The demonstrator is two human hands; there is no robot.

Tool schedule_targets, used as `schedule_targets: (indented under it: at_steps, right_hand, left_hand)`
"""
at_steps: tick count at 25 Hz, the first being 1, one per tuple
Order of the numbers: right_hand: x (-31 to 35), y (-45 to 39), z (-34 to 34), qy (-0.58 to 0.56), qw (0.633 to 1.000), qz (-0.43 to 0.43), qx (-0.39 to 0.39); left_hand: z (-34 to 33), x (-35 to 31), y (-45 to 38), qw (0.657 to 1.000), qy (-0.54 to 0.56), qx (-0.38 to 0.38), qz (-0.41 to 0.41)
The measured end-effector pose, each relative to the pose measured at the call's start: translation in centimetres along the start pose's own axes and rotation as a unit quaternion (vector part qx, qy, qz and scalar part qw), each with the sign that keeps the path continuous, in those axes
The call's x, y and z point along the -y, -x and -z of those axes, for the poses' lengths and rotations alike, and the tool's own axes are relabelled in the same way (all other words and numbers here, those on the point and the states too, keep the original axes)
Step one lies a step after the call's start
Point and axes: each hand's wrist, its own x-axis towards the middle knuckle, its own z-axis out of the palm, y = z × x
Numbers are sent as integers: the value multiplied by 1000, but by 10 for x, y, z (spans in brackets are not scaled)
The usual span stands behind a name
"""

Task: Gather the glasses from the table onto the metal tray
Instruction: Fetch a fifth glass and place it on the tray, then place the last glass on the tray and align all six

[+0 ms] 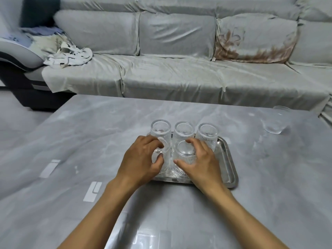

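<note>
A metal tray (pixel 228 159) lies on the grey marble table. Along its far edge stand three ribbed clear glasses: left (pixel 160 129), middle (pixel 184 131), right (pixel 207 133). Two more glasses stand in the near row. My left hand (pixel 140 161) wraps the near-left glass (pixel 164 150), thumb and fingers around it. My right hand (pixel 201 162) grips the near-middle glass (pixel 185 153). The tray's right part holds nothing. Another clear glass (pixel 274 124) stands off the tray on the table's far right.
A grey covered sofa (pixel 179 69) runs behind the table (pixel 89 141), with crumpled cloth (pixel 70 54) at its left end. White reflections of light sit on the table's left side. The table's far edge is just beyond the tray.
</note>
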Motion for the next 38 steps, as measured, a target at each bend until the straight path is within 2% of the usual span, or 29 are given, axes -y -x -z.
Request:
schedule_targets:
  at_steps: [19, 24, 27, 29, 31, 33, 35, 38]
  right_hand:
    - [-12, 5, -6, -35, 998, 31, 29]
    - [-14, 1, 23, -112, 993, -6, -46]
    - [-41, -11, 66, -118, 984, -51, -126]
    - [-67, -22, 93, -108, 976, -96, -162]
    - [-100, -30, 122, -68, 975, -127, -172]
    - [-134, -36, 147, -3, 977, -137, -161]
    - [-168, -41, 170, 53, 979, -131, -146]
    - [-210, -61, 193, 139, 981, -104, -82]
  left_hand:
    - [0, -2, 2, 1000, 20, -2, 12]
    - [0, -16, 1, 999, 20, -29, -5]
    - [-19, -54, -2, 995, 38, -50, -80]
    - [-47, -89, -13, 987, 45, -10, -154]
    - [-86, -133, -33, 976, 35, 84, -200]
    - [-132, -167, -52, 956, -4, 221, -193]
    - [-178, -189, -69, 920, -65, 342, -178]
    - [-213, -201, -92, 887, -112, 417, -161]
